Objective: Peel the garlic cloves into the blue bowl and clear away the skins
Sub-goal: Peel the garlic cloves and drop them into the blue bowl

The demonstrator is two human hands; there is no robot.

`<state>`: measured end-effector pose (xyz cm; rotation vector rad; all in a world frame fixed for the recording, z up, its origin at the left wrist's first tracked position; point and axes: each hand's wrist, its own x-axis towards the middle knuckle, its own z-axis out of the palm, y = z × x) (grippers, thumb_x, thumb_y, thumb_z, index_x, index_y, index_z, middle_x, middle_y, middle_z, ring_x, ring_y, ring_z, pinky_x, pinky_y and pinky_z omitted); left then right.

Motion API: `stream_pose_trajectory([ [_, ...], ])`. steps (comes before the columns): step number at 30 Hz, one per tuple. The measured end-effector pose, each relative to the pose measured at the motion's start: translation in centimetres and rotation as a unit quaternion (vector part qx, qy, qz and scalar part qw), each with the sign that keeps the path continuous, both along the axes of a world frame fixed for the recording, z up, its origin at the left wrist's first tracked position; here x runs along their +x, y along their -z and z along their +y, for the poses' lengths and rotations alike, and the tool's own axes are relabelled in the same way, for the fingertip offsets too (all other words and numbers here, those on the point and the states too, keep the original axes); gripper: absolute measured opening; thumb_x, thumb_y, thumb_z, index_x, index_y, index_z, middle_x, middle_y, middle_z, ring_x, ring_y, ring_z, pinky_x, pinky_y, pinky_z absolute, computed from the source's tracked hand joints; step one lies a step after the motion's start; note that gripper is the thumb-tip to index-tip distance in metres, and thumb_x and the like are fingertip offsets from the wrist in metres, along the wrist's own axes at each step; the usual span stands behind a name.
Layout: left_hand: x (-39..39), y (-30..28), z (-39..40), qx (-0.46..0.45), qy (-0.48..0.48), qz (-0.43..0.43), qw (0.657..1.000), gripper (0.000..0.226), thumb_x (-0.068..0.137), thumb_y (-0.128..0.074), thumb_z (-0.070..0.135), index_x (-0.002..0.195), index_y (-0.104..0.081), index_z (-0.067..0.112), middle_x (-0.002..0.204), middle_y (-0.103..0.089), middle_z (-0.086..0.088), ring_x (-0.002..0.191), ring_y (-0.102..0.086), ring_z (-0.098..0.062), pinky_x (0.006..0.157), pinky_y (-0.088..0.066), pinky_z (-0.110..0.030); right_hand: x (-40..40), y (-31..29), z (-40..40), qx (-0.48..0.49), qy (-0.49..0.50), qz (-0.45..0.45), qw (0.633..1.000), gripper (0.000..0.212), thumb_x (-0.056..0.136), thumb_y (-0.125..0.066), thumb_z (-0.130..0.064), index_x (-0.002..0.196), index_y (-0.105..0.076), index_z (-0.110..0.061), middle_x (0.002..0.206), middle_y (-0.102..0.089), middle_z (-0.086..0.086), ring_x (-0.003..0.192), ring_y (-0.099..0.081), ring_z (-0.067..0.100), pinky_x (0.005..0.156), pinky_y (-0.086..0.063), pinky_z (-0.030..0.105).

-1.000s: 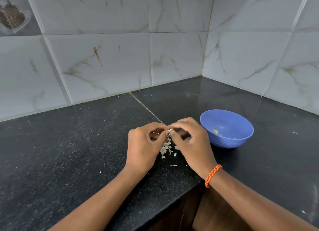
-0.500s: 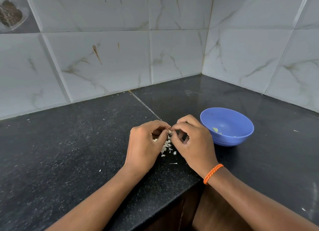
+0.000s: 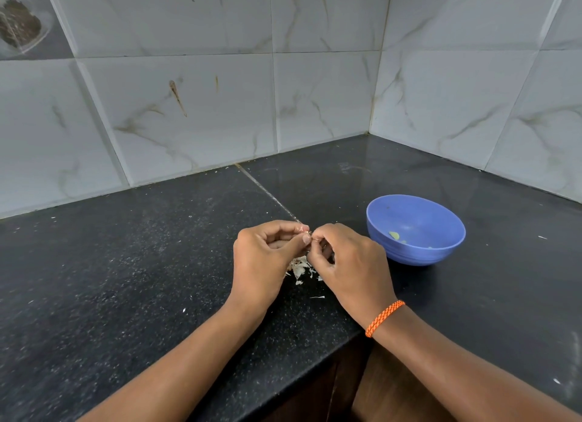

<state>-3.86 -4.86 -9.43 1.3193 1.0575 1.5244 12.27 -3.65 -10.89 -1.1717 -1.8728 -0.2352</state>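
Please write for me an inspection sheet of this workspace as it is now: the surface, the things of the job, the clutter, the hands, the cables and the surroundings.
Surface: black speckled countertop, with a seam running toward the hands.
Job's things: blue bowl stands right of the hands, with a few small pale bits inside; a small garlic clove is pinched between both hands, mostly hidden.
Clutter: pile of garlic skins on the counter below the hands; stray white flecks around it.
Hands: left hand and right hand meet fingertip to fingertip above the skins; an orange bracelet is on the right wrist.
Cables: nothing seen.
Surroundings: marbled wall tiles form a corner; wooden cabinet front below the counter edge.
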Motion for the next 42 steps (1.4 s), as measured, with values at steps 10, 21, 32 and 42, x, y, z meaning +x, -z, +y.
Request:
stream_pose_trajectory([
  [10,0.3,-0.38,-0.36,-0.035,0.006,-0.036,0.999,0.01,0.091,-0.084,0.003,0.099,-0.081,-0.002,0.092,-0.083,-0.016,0.088,-0.083,-0.03,0.08,-0.066,-0.03,-0.28,0.15,0.0,0.025,0.021,-0.033,0.999,0.018,0.1,-0.054,-0.027,0.092,-0.067,-0.017,0.076,-0.064,-0.004,0.057,-0.059,0.018,0.044,-0.05,0.037],
  [21,0.24,-0.21,-0.12,-0.052,0.014,-0.035,0.998,0.006,0.094,-0.082,0.004,0.098,-0.082,-0.001,0.092,-0.082,-0.017,0.089,-0.082,-0.034,0.082,-0.067,-0.034,0.07,-0.23,0.71,-0.049,-0.065,0.072,0.994,0.013,0.089,-0.066,-0.026,0.078,-0.062,-0.021,0.064,-0.058,-0.012,0.056,-0.058,0.014,0.052,-0.053,0.041],
  [32,0.26,-0.11,0.16,-0.024,0.064,-0.043,0.997,0.008,0.098,-0.076,0.003,0.103,-0.075,-0.003,0.1,-0.079,-0.018,0.09,-0.078,-0.024,0.08,-0.062,-0.027,0.13,-0.47,0.58,-0.041,-0.064,0.101,0.992,0.015,0.085,-0.073,-0.019,0.075,-0.062,-0.019,0.063,-0.058,-0.009,0.055,-0.057,0.015,0.051,-0.05,0.04],
  [42,-0.4,-0.47,0.04,-0.027,0.133,-0.034,0.99,0.022,0.095,-0.078,0.005,0.117,-0.08,0.001,0.108,-0.082,-0.018,0.103,-0.081,-0.033,0.091,-0.064,-0.034,0.18,-0.66,0.4,-0.029,-0.074,0.133,0.988,0.02,0.09,-0.074,-0.03,0.077,-0.063,-0.018,0.067,-0.059,-0.01,0.059,-0.058,0.014,0.053,-0.051,0.04],
])
